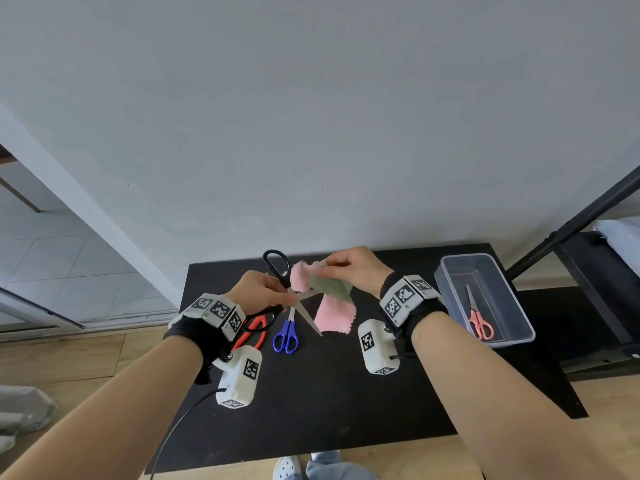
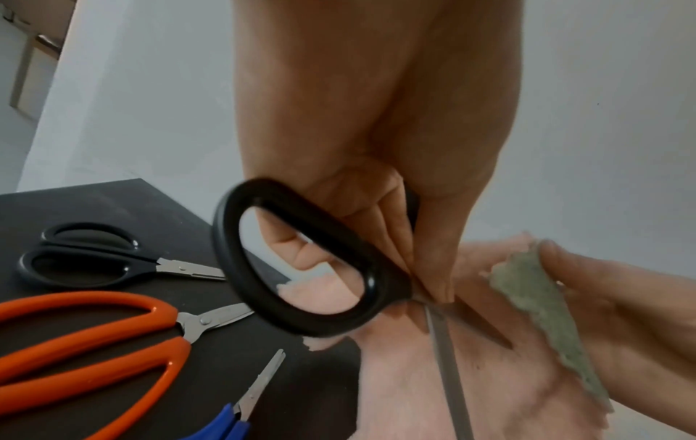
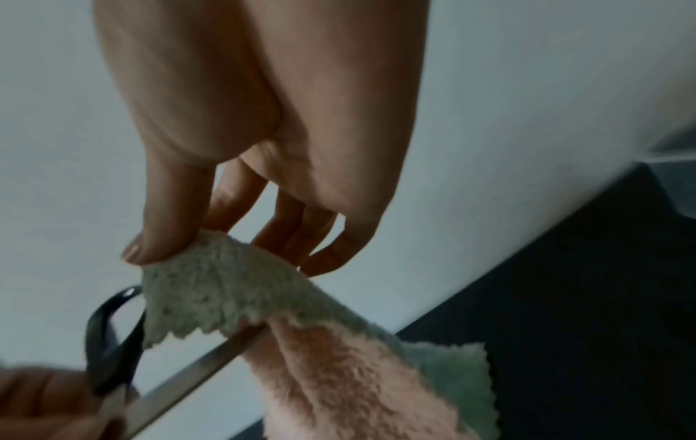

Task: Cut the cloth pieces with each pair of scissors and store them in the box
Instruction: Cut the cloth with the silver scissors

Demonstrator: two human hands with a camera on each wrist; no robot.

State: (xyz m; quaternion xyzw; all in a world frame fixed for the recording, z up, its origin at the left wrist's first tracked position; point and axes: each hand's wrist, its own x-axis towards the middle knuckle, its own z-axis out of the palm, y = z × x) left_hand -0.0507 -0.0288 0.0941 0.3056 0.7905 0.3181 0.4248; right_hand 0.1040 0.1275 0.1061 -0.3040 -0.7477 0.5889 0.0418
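Observation:
My left hand (image 1: 277,296) grips a pair of black-handled scissors (image 1: 307,318) above the black table (image 1: 346,393), blades spread apart. Up close, its fingers (image 2: 433,285) clamp the scissors (image 2: 301,323) near the pivot, one handle loop standing free. My right hand (image 1: 330,268) pinches the top edge of a cloth (image 1: 334,313), pink on one face and green on the other, which hangs down to the table. One blade (image 3: 211,366) reaches under the cloth (image 3: 218,285) just below the right hand (image 3: 180,247). The clear plastic box (image 1: 446,282) stands to the right.
Coral scissors (image 1: 480,325) lie inside the box. On the table near my left wrist lie red-handled scissors (image 1: 258,322) and blue-handled scissors (image 1: 287,327). A second black pair (image 2: 188,268) lies further left. A black metal frame stands right of the table.

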